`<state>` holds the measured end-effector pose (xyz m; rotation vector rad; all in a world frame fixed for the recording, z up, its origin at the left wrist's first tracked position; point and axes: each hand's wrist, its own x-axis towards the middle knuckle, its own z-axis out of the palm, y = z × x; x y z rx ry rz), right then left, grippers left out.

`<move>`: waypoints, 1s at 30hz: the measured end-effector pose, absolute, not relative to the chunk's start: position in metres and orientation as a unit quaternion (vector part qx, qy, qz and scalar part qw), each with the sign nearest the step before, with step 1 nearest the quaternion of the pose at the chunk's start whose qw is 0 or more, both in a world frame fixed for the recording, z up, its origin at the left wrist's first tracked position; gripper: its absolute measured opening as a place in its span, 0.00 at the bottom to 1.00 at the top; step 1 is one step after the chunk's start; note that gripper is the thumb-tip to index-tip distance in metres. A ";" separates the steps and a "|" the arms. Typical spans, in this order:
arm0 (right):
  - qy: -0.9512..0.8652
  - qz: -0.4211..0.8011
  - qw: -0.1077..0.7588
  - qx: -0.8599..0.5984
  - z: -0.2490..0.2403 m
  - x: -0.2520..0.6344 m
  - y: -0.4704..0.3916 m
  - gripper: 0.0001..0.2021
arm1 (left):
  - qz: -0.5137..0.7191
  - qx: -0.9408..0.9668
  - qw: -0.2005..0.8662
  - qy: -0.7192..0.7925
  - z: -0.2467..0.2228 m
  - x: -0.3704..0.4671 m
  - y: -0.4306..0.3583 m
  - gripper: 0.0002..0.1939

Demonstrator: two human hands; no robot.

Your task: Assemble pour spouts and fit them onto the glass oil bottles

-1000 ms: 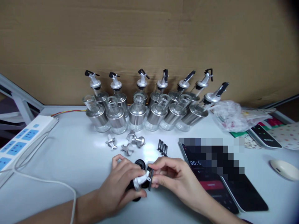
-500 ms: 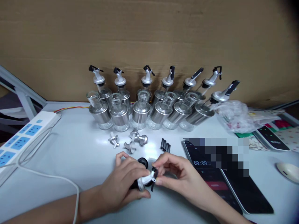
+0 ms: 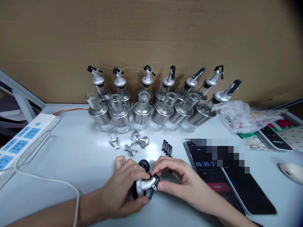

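My left hand (image 3: 125, 186) is closed around the base of a silver pour spout (image 3: 144, 185), which lies on its side with its tip to the right. My right hand (image 3: 176, 176) pinches the black flip cap (image 3: 155, 180) at that tip between thumb and fingers. Just behind my left fingers lies a round black stopper (image 3: 144, 165), partly covered. Several loose silver spouts (image 3: 131, 148) rest on the table beyond my hands. Several small black caps (image 3: 167, 148) lie in a row behind my right hand.
Glass bottles with steel bands (image 3: 120, 115) stand in two rows at the back; the rear ones and the rightmost carry spouts. A white power strip (image 3: 26, 142) and its cable (image 3: 56, 179) lie left. Right are a phone (image 3: 213, 176), a plastic bag (image 3: 234, 115) and a white oval object (image 3: 292, 172).
The spout has turned a little in my left hand and shifted slightly left and down. My right fingers have moved with it, still on the cap. The view has shifted slightly.
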<state>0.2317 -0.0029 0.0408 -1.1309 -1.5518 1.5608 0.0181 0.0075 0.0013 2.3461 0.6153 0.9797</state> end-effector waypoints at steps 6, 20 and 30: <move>-0.598 0.591 0.324 -0.434 0.041 0.229 -0.004 0.06 | 0.363 0.862 0.268 0.233 0.000 0.018 0.008 0.13; -0.608 0.583 0.302 -0.447 0.039 0.228 -0.005 0.07 | 0.358 0.865 0.242 0.254 0.001 0.022 0.006 0.13; -0.611 0.579 0.296 -0.451 0.039 0.228 -0.004 0.06 | 0.353 0.865 0.242 0.262 0.003 0.023 0.007 0.15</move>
